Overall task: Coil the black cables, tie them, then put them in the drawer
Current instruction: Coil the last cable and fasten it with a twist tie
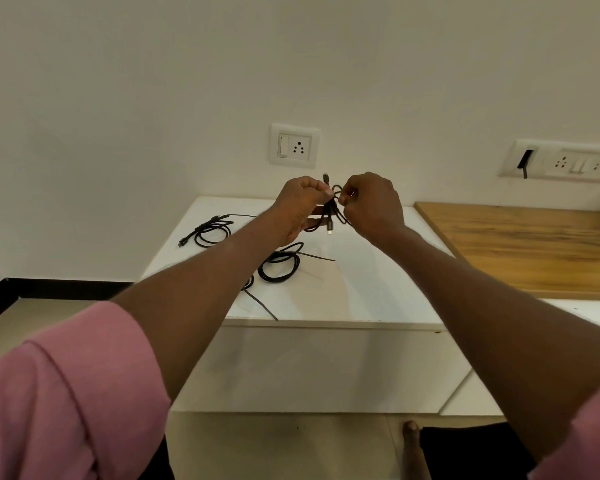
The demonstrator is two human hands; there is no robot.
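Above the white cabinet top (pixel 378 282) both hands hold one small black cable bundle (pixel 333 214). My left hand (pixel 300 206) grips its left side, and my right hand (pixel 373 202) pinches its right side. A plug end sticks up between the hands and another hangs below. A coiled black cable (pixel 212 232) lies at the top's far left. A second coiled black cable (pixel 279 266) lies near the middle, with thin black ties (pixel 260 303) trailing from it toward the front edge. The drawer front (pixel 326 368) below the top is closed.
A wooden counter (pixel 534 247) adjoins the cabinet on the right. A wall socket (pixel 295 145) sits behind the hands, and a wider switch panel (pixel 561 162) is at the right. Floor lies to the left and below, where a bare foot (pixel 413 445) shows.
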